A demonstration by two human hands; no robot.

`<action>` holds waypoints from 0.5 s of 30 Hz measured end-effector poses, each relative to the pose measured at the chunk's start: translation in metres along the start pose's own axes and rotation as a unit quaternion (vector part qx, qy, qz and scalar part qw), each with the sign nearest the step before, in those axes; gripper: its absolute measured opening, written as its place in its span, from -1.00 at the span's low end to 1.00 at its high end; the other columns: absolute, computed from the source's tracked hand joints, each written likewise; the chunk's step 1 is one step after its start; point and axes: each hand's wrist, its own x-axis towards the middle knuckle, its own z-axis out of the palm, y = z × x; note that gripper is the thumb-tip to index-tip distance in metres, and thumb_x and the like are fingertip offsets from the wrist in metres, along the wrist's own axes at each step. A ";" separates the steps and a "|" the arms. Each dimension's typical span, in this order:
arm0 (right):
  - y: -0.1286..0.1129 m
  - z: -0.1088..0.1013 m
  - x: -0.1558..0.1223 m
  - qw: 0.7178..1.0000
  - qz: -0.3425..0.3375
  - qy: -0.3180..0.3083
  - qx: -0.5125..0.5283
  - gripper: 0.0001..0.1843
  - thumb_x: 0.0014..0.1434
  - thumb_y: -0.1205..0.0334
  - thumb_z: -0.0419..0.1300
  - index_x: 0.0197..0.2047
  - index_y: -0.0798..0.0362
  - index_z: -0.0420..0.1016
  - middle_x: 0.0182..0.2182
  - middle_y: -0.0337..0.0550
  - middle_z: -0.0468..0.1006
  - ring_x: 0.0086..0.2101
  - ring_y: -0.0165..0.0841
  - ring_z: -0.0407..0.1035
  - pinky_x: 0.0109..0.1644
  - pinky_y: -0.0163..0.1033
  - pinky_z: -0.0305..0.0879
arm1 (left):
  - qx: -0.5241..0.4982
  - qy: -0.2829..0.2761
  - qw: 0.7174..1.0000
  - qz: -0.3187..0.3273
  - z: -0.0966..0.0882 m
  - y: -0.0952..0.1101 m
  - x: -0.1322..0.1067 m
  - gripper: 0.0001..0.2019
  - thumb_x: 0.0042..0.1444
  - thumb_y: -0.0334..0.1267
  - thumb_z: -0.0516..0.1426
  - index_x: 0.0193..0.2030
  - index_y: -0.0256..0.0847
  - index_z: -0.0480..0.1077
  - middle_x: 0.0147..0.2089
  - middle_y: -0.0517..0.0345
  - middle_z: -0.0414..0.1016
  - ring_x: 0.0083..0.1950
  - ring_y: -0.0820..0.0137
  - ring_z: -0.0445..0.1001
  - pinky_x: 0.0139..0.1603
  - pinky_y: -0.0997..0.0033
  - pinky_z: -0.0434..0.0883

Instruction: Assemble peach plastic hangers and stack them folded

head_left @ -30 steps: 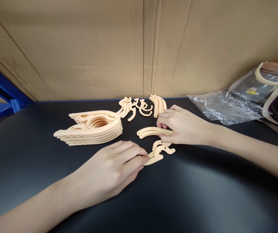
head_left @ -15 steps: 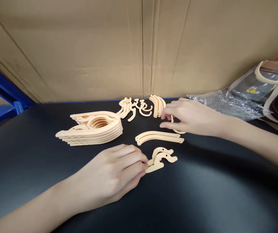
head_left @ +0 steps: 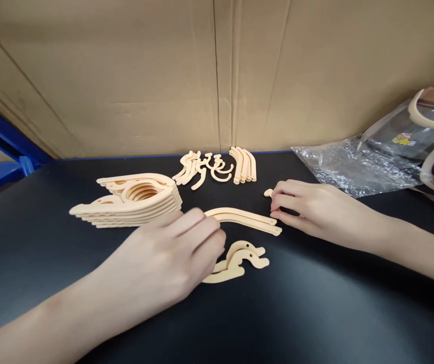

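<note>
My right hand [head_left: 303, 205] pinches a small cream plastic hook [head_left: 268, 192]; only its rounded end shows past my fingers. My left hand [head_left: 175, 253], fingers curled together, is over the left end of two long curved hanger arms [head_left: 245, 218]. What its fingertips hold, if anything, is hidden. Just below them lie two wavy, flat cream pieces [head_left: 235, 263], overlapping, with small holes; their left ends are partly covered by my left hand. A stack of folded cream clothes hangers [head_left: 126, 202] sits beyond my left hand.
Along the back of the black table [head_left: 334, 313] lie wavy pieces [head_left: 187, 167], loose hooks [head_left: 220, 172] and several curved arms [head_left: 244, 166]. Crinkled clear plastic [head_left: 356, 162] and a clear bag [head_left: 394, 126] stand at right. A cardboard wall [head_left: 144, 76] rises behind; blue metal framing [head_left: 4, 136] is at left.
My left hand has lifted off the wavy pieces and shifted up toward the curved arms. My right hand has closed on the hook and drawn it a little right and nearer.
</note>
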 end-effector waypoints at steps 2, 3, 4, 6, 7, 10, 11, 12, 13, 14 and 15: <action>0.002 0.002 0.000 0.999 0.027 0.019 -0.030 -0.77 0.35 0.17 0.03 -0.24 0.07 0.46 -0.30 -0.13 0.45 -0.35 -0.31 0.37 -0.33 -0.20 0.31 | 0.097 -0.027 0.995 -0.003 0.006 -0.001 0.006 -0.78 0.31 -0.37 0.01 -0.28 -0.30 0.47 -0.37 0.05 0.45 -0.35 0.24 0.41 -0.40 0.25 0.30; 0.003 0.004 0.000 0.998 0.039 0.032 -0.048 -0.79 0.33 0.16 0.06 -0.21 0.08 0.46 -0.30 -0.12 0.45 -0.34 -0.29 0.38 -0.31 -0.18 0.32 | 0.127 -0.038 0.991 -0.006 0.009 -0.002 0.007 -0.76 0.30 -0.36 0.01 -0.30 -0.31 0.46 -0.38 0.05 0.43 -0.36 0.22 0.40 -0.41 0.24 0.29; 0.005 0.006 0.000 0.996 0.047 0.042 -0.059 -0.80 0.33 0.16 0.08 -0.17 0.09 0.46 -0.29 -0.12 0.46 -0.31 -0.26 0.39 -0.26 -0.15 0.32 | 0.134 -0.043 0.990 -0.023 0.012 -0.004 0.008 -0.76 0.30 -0.34 0.01 -0.32 -0.31 0.45 -0.38 0.06 0.41 -0.36 0.22 0.40 -0.41 0.23 0.28; 0.006 0.009 -0.001 0.996 0.049 0.051 -0.053 -0.80 0.33 0.21 0.08 -0.08 0.08 0.45 -0.25 -0.13 0.50 -0.24 -0.24 0.41 -0.16 -0.13 0.33 | 0.105 -0.046 0.991 -0.062 0.017 -0.007 0.007 -0.78 0.30 -0.33 0.01 -0.32 -0.28 0.42 -0.36 0.09 0.41 -0.34 0.24 0.40 -0.37 0.25 0.28; 0.007 0.011 -0.001 0.997 0.049 0.053 -0.039 -0.80 0.33 0.25 0.07 -0.04 0.07 0.45 -0.24 -0.15 0.52 -0.22 -0.25 0.41 -0.12 -0.13 0.32 | 0.084 -0.048 0.992 -0.079 0.019 -0.009 0.005 -0.80 0.30 -0.32 0.01 -0.31 -0.28 0.41 -0.35 0.10 0.41 -0.33 0.25 0.40 -0.36 0.26 0.28; 0.006 0.015 -0.002 0.996 0.056 0.069 -0.010 -0.77 0.31 0.36 0.05 -0.02 0.07 0.45 -0.22 -0.17 0.56 -0.21 -0.28 0.42 -0.05 -0.14 0.30 | 0.017 -0.057 0.991 -0.121 0.019 -0.013 -0.001 -0.83 0.30 -0.31 0.02 -0.28 -0.26 0.39 -0.33 0.12 0.41 -0.31 0.28 0.39 -0.32 0.30 0.28; 0.006 0.016 -0.002 0.995 0.061 0.075 -0.009 -0.78 0.29 0.38 0.05 -0.05 0.09 0.46 -0.22 -0.17 0.57 -0.21 -0.28 0.42 -0.03 -0.13 0.30 | 0.000 -0.060 0.989 -0.132 0.019 -0.014 -0.003 -0.84 0.30 -0.30 0.02 -0.29 -0.25 0.38 -0.33 0.14 0.40 -0.31 0.29 0.39 -0.32 0.32 0.27; 0.006 0.017 -0.001 0.995 0.064 0.080 -0.009 -0.79 0.28 0.39 0.06 -0.08 0.09 0.47 -0.23 -0.16 0.57 -0.21 -0.27 0.42 -0.02 -0.12 0.29 | -0.015 -0.064 0.988 -0.141 0.018 -0.014 -0.004 -0.84 0.29 -0.29 0.03 -0.29 -0.24 0.37 -0.33 0.15 0.40 -0.31 0.30 0.38 -0.32 0.33 0.26; 0.006 0.018 -0.001 0.994 0.065 0.083 -0.009 -0.80 0.27 0.39 0.06 -0.11 0.10 0.48 -0.23 -0.16 0.57 -0.22 -0.27 0.42 -0.01 -0.11 0.29 | -0.025 -0.066 0.987 -0.147 0.018 -0.014 -0.006 -0.84 0.29 -0.28 0.03 -0.29 -0.23 0.36 -0.34 0.16 0.40 -0.32 0.31 0.38 -0.33 0.34 0.25; 0.006 0.020 -0.001 0.994 0.065 0.087 -0.008 -0.81 0.26 0.39 0.07 -0.13 0.10 0.49 -0.24 -0.16 0.57 -0.22 -0.27 0.41 -0.01 -0.11 0.29 | -0.030 -0.064 0.986 -0.151 0.018 -0.014 -0.007 -0.85 0.29 -0.27 0.03 -0.29 -0.22 0.36 -0.34 0.17 0.40 -0.33 0.32 0.38 -0.34 0.35 0.24; 0.006 0.021 0.000 0.994 0.065 0.091 -0.006 -0.81 0.25 0.38 0.07 -0.14 0.10 0.49 -0.26 -0.16 0.57 -0.23 -0.27 0.41 -0.02 -0.11 0.29 | -0.030 -0.060 0.986 -0.153 0.019 -0.013 -0.008 -0.85 0.28 -0.26 0.03 -0.29 -0.21 0.35 -0.35 0.19 0.39 -0.34 0.33 0.37 -0.36 0.35 0.23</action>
